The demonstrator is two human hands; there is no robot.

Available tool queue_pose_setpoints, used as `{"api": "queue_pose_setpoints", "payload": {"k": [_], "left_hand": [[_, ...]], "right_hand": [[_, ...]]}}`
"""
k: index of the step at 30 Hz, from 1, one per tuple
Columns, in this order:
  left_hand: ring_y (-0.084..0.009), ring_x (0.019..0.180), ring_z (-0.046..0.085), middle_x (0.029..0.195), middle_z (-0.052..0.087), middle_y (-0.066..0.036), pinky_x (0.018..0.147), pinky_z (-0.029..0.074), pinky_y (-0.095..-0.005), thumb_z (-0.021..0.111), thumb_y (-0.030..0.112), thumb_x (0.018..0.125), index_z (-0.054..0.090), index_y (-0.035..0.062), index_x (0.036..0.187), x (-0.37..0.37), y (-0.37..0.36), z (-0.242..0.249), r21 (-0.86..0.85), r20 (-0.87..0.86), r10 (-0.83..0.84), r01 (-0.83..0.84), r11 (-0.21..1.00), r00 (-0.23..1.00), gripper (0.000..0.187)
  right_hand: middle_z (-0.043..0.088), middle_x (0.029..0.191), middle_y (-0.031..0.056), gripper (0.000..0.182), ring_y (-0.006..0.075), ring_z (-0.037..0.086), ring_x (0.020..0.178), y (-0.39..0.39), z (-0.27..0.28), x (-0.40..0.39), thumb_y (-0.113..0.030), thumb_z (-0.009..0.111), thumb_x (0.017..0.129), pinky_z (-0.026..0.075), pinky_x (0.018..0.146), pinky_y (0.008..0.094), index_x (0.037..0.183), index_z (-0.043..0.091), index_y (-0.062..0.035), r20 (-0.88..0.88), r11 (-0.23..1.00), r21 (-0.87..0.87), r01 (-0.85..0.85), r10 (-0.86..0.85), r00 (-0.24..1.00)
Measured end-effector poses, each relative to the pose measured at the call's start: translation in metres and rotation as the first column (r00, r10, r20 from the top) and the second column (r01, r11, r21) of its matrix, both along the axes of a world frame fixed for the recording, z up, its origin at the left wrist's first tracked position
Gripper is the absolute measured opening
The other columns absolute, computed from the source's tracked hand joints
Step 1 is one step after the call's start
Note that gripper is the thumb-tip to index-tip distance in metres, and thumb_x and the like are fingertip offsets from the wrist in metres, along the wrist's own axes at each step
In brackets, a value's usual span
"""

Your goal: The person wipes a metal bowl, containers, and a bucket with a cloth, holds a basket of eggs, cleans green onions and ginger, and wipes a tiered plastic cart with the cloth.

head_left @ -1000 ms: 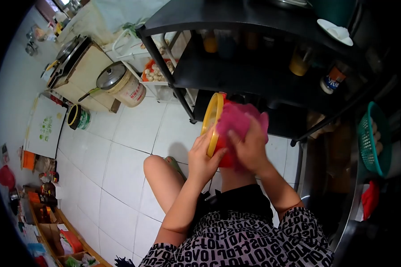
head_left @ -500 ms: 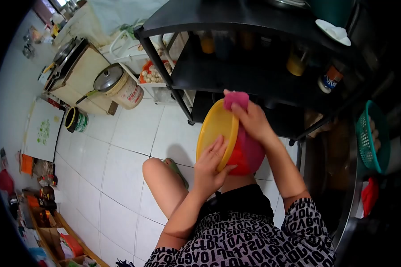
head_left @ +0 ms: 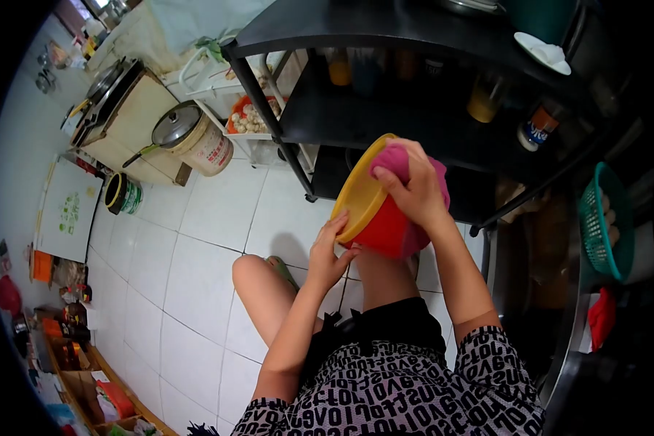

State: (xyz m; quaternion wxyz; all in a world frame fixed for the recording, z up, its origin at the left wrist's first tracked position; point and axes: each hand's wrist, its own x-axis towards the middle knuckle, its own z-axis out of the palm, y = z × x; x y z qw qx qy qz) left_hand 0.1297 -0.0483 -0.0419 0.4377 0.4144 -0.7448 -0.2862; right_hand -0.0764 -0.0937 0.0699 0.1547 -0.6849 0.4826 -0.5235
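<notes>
A basin (head_left: 385, 229), red outside with a yellow inside and rim, is tilted on its side above my lap. My left hand (head_left: 327, 256) grips its near lower rim, with the fingers over the yellow edge and the thumb against the red wall. A pink cloth (head_left: 391, 160) is bunched in my right hand (head_left: 416, 192), pressed at the rim and outer wall on the far right side. The rest of the cloth hangs down behind the basin, partly hidden by my right hand.
A black shelf rack (head_left: 385, 120) with jars stands just ahead. On the right is a green basket (head_left: 596, 232) of round items. A lidded pan (head_left: 176, 125) rests on a white bucket (head_left: 209, 149) at the left. White tiles (head_left: 203, 269) cover the floor.
The basin has shifted up and slightly right and turned. My left hand has moved from inside it to its lower rim. The cloth in my right hand has slid along the rim.
</notes>
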Motion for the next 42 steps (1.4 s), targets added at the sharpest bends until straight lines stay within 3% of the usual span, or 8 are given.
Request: {"api": "queue_pose_setpoints", "payload": {"k": [8, 14, 18, 20, 28, 36, 40, 42], "left_hand": [[-0.0334, 0.095, 0.063, 0.114, 0.064, -0.017, 0.086, 0.05, -0.0368, 0.073, 0.002, 0.071, 0.056, -0.0008, 0.106, -0.011, 0.014, 0.011, -0.306, -0.166, 0.232, -0.274, 0.912, 0.958, 0.039], [-0.028, 0.076, 0.058, 0.091, 0.066, -0.007, 0.066, 0.047, -0.0353, 0.078, 0.011, 0.063, 0.06, 0.0075, 0.092, -0.022, 0.026, 0.018, -0.352, -0.003, 0.444, -0.417, 0.838, 0.896, 0.034], [-0.0272, 0.075, 0.059, 0.09, 0.066, -0.006, 0.064, 0.047, -0.0337, 0.08, 0.018, 0.065, 0.062, 0.0078, 0.094, -0.034, 0.019, 0.051, -0.465, 0.024, 0.407, -0.35, 0.813, 0.913, 0.036], [-0.0266, 0.081, 0.059, 0.094, 0.067, -0.006, 0.071, 0.047, -0.0353, 0.082, 0.021, 0.065, 0.063, 0.0086, 0.102, -0.037, 0.011, 0.054, -0.451, -0.015, 0.383, -0.348, 0.822, 0.924, 0.043], [-0.0285, 0.104, 0.057, 0.115, 0.062, -0.013, 0.078, 0.051, -0.0329, 0.085, 0.011, 0.064, 0.058, 0.0064, 0.115, -0.016, -0.008, 0.01, -0.204, -0.075, 0.085, -0.098, 0.974, 0.994, 0.058], [-0.0319, 0.1, 0.062, 0.103, 0.066, -0.01, 0.092, 0.047, -0.0443, 0.076, -0.002, 0.059, 0.064, 0.0058, 0.099, -0.013, 0.01, 0.03, -0.353, -0.125, 0.186, -0.219, 0.91, 0.975, 0.042], [-0.0275, 0.097, 0.062, 0.1, 0.067, -0.005, 0.102, 0.036, -0.0569, 0.074, -0.001, 0.062, 0.065, 0.0108, 0.099, -0.002, 0.032, 0.069, -0.47, 0.104, 0.405, -0.314, 0.825, 0.909, 0.04], [-0.0236, 0.092, 0.062, 0.097, 0.066, 0.0, 0.101, 0.038, -0.0532, 0.07, 0.003, 0.063, 0.067, 0.013, 0.094, -0.002, 0.034, 0.072, -0.482, 0.264, 0.364, -0.205, 0.852, 0.893, 0.033]], "right_hand": [[0.06, 0.121, 0.0135, 0.038, 0.0353, 0.053, 0.12, 0.026, 0.01, 0.02, -0.029, 0.065, 0.089, 0.039, 0.104, 0.0453, 0.113, 0.059, -0.0007, 0.19, 0.991, 0.133, 0.024, -0.049, 0.981], [0.058, 0.125, 0.0079, 0.043, 0.0327, 0.046, 0.129, 0.073, -0.017, 0.065, -0.033, 0.067, 0.084, 0.022, 0.112, 0.0578, 0.111, 0.061, 0.0001, -0.426, 0.972, -0.197, -0.13, 0.035, 0.904], [0.059, 0.123, 0.0101, 0.044, 0.0299, 0.05, 0.125, 0.044, -0.011, 0.041, -0.032, 0.069, 0.082, 0.033, 0.108, 0.0526, 0.112, 0.062, -0.0016, -0.267, 0.969, -0.245, 0.037, -0.104, 0.958], [0.063, 0.112, 0.0125, 0.036, 0.0297, 0.054, 0.116, 0.023, -0.008, 0.028, -0.031, 0.068, 0.084, 0.041, 0.1, 0.0458, 0.105, 0.065, -0.0012, 0.061, 0.984, 0.023, 0.179, -0.18, 0.982], [0.062, 0.094, 0.0129, 0.04, 0.0248, 0.063, 0.085, -0.026, -0.017, -0.04, -0.04, 0.057, 0.091, 0.049, 0.079, 0.0357, 0.093, 0.067, -0.0011, 0.141, 0.957, 0.29, 0.015, -0.058, 0.988], [0.056, 0.132, 0.0145, 0.049, 0.0305, 0.053, 0.122, 0.02, 0.0, -0.018, -0.048, 0.055, 0.092, 0.037, 0.107, 0.0374, 0.114, 0.065, -0.0056, 0.431, 0.958, 0.224, -0.177, 0.066, 0.9], [0.056, 0.13, 0.0131, 0.044, 0.0285, 0.057, 0.115, 0.041, -0.008, 0.003, -0.041, 0.062, 0.09, 0.041, 0.102, 0.0357, 0.112, 0.065, -0.0037, 0.387, 0.982, 0.055, -0.179, 0.145, 0.911], [0.059, 0.12, 0.0117, 0.037, 0.0249, 0.06, 0.105, 0.028, -0.041, -0.001, -0.034, 0.062, 0.091, 0.046, 0.093, 0.0327, 0.107, 0.066, -0.0005, 0.505, 0.961, 0.246, -0.122, -0.02, 0.863]]}}
